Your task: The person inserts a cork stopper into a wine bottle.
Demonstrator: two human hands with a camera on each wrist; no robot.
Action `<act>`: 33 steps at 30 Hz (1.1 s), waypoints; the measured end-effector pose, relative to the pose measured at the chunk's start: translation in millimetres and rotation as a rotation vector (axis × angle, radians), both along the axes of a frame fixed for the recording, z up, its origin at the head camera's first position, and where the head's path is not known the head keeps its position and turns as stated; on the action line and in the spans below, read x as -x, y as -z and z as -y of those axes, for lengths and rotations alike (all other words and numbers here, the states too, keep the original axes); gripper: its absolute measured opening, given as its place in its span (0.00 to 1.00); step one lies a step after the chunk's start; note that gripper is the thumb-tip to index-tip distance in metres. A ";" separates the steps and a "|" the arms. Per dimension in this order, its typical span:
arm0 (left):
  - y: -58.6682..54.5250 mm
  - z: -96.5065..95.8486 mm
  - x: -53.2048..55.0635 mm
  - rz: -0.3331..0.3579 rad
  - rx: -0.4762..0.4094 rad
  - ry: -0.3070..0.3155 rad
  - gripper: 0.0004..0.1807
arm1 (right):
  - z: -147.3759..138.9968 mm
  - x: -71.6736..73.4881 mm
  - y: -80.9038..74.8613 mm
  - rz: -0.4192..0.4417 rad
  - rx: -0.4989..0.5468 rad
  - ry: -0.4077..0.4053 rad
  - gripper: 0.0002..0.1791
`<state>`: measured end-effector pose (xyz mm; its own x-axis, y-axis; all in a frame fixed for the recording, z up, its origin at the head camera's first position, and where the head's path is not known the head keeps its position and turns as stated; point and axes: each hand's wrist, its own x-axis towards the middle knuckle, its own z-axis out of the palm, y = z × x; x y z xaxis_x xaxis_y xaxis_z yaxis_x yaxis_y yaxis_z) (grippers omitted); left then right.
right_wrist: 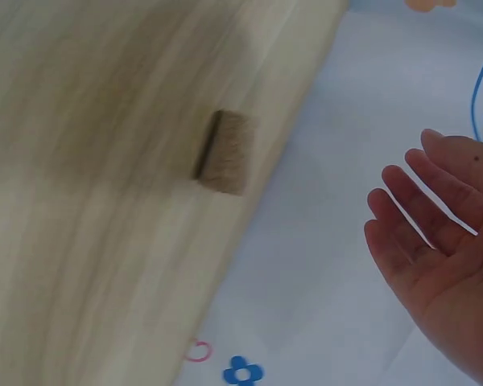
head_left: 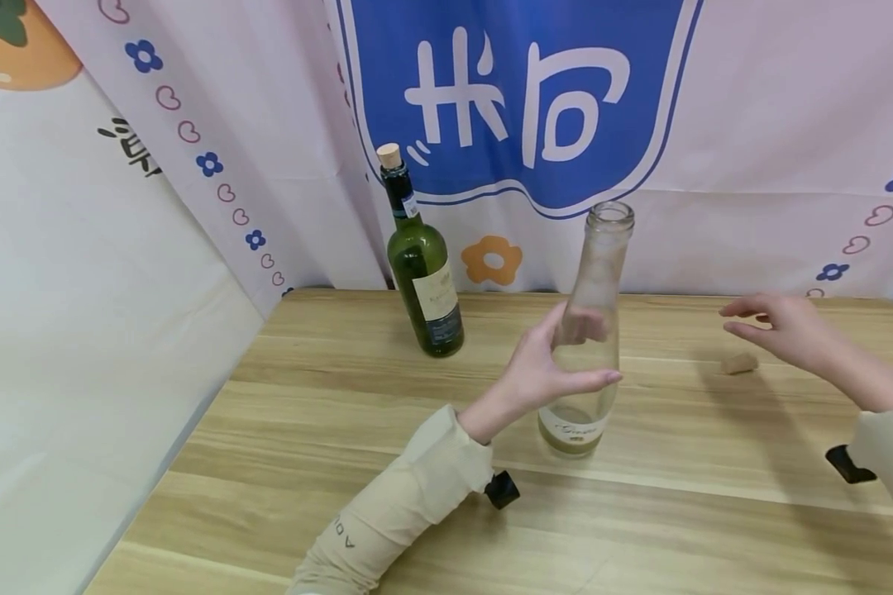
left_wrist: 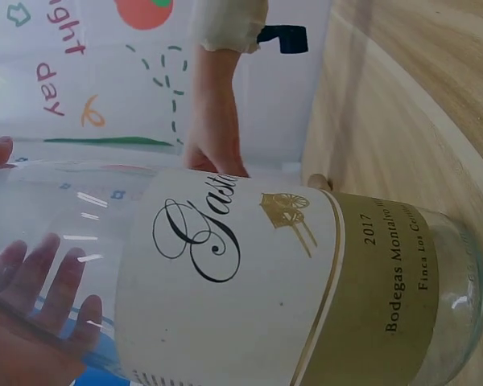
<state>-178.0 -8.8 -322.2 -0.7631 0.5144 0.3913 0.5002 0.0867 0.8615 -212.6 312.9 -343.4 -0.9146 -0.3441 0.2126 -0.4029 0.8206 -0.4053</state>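
Observation:
My left hand (head_left: 532,372) grips the middle of a clear glass bottle (head_left: 588,355) that has no stopper in its mouth. Its fingers show through the glass, and the white and gold label (left_wrist: 233,265) fills much of the left wrist view. The bottle stands on the wooden table, tilted a little in the head view. Over at the right, my right hand (head_left: 792,330) hovers above the table with fingers loosely bent and nothing in them. A cork (head_left: 739,363) lies on its side just below that hand; the right wrist view shows the cork (right_wrist: 228,153) apart from the fingers.
A green wine bottle (head_left: 426,277) with a cork (head_left: 389,155) in its neck stands left of the clear bottle, near the back edge. Behind the wooden table (head_left: 305,463) hangs a printed curtain (head_left: 774,107). A white cloth (head_left: 82,347) covers the left side.

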 end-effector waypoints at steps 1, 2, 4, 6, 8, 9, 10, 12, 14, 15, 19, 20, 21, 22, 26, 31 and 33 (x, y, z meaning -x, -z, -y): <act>0.1 0.0 0.2 -0.003 0.003 0.002 0.31 | -2.9 1.1 2.2 0.042 0.000 0.012 0.14; 0.1 0.0 0.3 -0.005 0.004 0.004 0.32 | -5.7 2.0 4.4 0.084 -0.003 0.025 0.16; 0.1 0.2 0.5 -0.007 0.010 0.005 0.32 | -11.2 3.6 9.4 0.146 -0.016 0.042 0.18; 0.1 0.3 0.6 -0.008 0.010 0.005 0.32 | -16.5 5.5 14.6 0.201 -0.035 0.047 0.19; 0.2 0.4 0.6 -0.009 0.012 0.005 0.32 | -21.1 6.8 19.9 0.230 -0.052 0.043 0.19; 0.3 0.4 0.6 -0.009 0.013 0.005 0.32 | -22.9 7.2 22.5 0.241 -0.055 0.038 0.19; 0.2 0.4 0.5 -0.011 0.013 0.005 0.32 | -24.5 7.9 24.9 0.252 -0.061 0.036 0.19; 0.1 0.5 0.1 -0.011 0.014 0.005 0.32 | -26.3 8.8 29.5 0.270 -0.066 0.032 0.21; -0.4 0.7 -0.4 -0.015 0.014 0.006 0.32 | -26.4 9.3 33.4 0.275 -0.061 0.024 0.22; -0.4 0.8 -0.4 -0.015 0.016 0.007 0.32 | -26.3 9.7 34.9 0.284 -0.061 0.019 0.22; -10.6 1.9 -7.5 -0.005 0.032 0.003 0.32 | -25.0 10.1 38.7 0.307 -0.062 0.007 0.18; -12.1 2.1 -8.5 -0.001 0.036 0.002 0.32 | -24.6 10.3 39.3 0.307 -0.070 0.005 0.16; -13.2 2.1 -9.3 0.007 0.039 0.000 0.32 | -24.4 10.6 39.5 0.311 -0.071 0.007 0.16; -14.1 2.0 -9.9 0.010 0.041 -0.002 0.33 | -24.0 10.8 39.9 0.311 -0.077 0.013 0.15; -5.9 0.5 -3.9 0.013 0.035 -0.004 0.33 | -21.6 13.2 39.8 0.314 -0.083 0.027 0.12; -0.5 0.6 -0.6 -0.004 0.025 0.000 0.32 | -15.3 16.8 31.3 0.270 -0.048 0.021 0.13; 0.1 0.9 -0.3 -0.008 0.026 -0.001 0.32 | -10.3 17.5 24.3 0.251 -0.043 0.017 0.13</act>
